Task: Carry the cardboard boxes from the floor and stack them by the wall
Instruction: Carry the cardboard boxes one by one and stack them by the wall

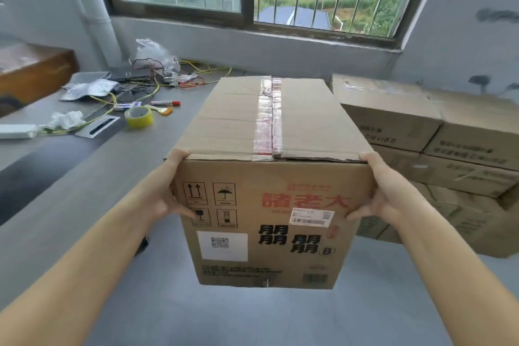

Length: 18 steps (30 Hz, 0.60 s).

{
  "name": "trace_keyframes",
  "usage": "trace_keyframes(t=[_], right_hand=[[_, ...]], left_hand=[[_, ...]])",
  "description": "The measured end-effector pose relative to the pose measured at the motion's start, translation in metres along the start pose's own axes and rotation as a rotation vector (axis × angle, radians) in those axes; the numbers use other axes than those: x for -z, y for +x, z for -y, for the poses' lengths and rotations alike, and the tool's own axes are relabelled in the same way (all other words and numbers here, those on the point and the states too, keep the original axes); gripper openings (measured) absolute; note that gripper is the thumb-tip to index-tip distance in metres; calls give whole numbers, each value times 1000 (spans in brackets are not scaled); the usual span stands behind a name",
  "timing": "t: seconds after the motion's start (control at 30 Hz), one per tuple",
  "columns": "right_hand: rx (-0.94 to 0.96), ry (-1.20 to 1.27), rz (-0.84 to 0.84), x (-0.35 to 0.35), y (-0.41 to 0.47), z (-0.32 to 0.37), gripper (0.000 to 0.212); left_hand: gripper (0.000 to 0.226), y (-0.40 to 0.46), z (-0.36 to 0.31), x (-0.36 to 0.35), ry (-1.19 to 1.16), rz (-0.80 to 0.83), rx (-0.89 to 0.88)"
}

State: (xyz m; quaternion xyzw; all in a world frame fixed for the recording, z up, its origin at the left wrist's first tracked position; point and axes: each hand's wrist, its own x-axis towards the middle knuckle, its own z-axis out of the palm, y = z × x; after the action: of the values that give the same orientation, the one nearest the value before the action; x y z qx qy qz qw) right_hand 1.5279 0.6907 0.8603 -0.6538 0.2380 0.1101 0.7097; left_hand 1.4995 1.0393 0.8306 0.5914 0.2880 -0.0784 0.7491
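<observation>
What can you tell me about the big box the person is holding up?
The carried box is brown cardboard, shut, with clear and red tape running down the middle of its top. Its near side shows red and black characters, handling symbols, a white QR sticker and a barcode label. It is upright, held off the grey floor. The left hand and right hand press its two sides, fingers wrapping the front edges.
</observation>
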Motion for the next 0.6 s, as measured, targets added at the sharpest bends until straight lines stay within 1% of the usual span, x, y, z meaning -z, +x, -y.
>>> trace_keyframes(t=[0.17, 0.3, 0.5, 0.6], right_hand=[[29, -35, 38, -14, 82, 57, 16], [48, -54, 47, -33, 149, 89, 16], [68, -70, 34, -72, 256, 133, 20], [66, -60, 5, -95, 304, 160, 24]], left_hand=[[27, 67, -44, -40, -21, -42, -52], [29, 133, -77, -61, -14, -58, -54], [22, 254, -139, -87, -16, -2, -70], [24, 310, -176, -100, 20, 28, -60]])
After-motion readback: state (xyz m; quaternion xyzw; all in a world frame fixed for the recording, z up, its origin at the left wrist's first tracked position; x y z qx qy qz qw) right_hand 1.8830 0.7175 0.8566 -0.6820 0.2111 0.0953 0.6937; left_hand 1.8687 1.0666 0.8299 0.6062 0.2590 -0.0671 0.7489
